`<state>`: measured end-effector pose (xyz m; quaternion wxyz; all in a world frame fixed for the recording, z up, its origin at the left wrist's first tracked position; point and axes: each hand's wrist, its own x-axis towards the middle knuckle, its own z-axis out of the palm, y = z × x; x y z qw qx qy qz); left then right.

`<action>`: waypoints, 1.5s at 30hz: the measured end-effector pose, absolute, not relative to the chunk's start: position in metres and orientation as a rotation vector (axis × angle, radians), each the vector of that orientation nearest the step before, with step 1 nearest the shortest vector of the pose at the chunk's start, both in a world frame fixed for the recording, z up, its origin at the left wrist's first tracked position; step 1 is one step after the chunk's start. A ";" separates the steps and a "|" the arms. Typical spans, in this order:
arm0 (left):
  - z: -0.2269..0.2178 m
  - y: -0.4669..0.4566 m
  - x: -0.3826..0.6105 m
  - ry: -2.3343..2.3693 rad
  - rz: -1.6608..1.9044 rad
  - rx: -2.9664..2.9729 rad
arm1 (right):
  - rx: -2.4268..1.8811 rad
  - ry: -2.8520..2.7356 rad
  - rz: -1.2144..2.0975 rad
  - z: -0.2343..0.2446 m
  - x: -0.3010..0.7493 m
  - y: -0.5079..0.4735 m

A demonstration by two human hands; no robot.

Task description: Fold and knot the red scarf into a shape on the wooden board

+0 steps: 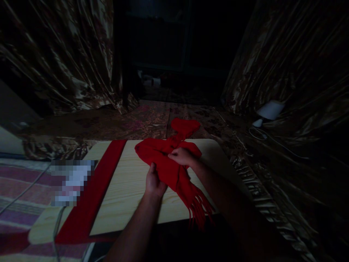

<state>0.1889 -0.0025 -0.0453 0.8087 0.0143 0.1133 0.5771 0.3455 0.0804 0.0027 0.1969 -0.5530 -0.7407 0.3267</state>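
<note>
A red fringed scarf [174, 173] lies bunched and partly folded over the light wooden table, its tassels hanging past the near edge. My left hand [155, 182] holds the scarf's left side, thumb on top and the other fingers beneath the cloth. On the upper right, my right hand [181, 156] pinches the fabric between thumb and fingers. Beyond the table's far edge sits a rounded red cloth piece [185, 125], which seems to meet the scarf; whether they are one piece I cannot tell.
The table [128, 185] has a red band [100, 182] across its left part. A blurred-out object [72, 183] and a cable lie at left, near striped bedding [21, 189]. A small white lamp [269, 111] with a cord stands at right. Patterned curtains [68, 54] hang behind.
</note>
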 end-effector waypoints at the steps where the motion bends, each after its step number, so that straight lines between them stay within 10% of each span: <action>1: -0.045 -0.002 0.189 0.247 1.240 0.033 | -1.520 -2.133 0.954 0.007 0.345 0.079; 9: -0.044 -0.003 0.189 0.307 1.291 0.084 | -1.315 -2.186 1.637 0.032 0.350 0.074; 45: -0.032 0.020 0.165 0.795 1.102 1.188 | -1.242 -1.658 1.823 0.031 0.375 0.086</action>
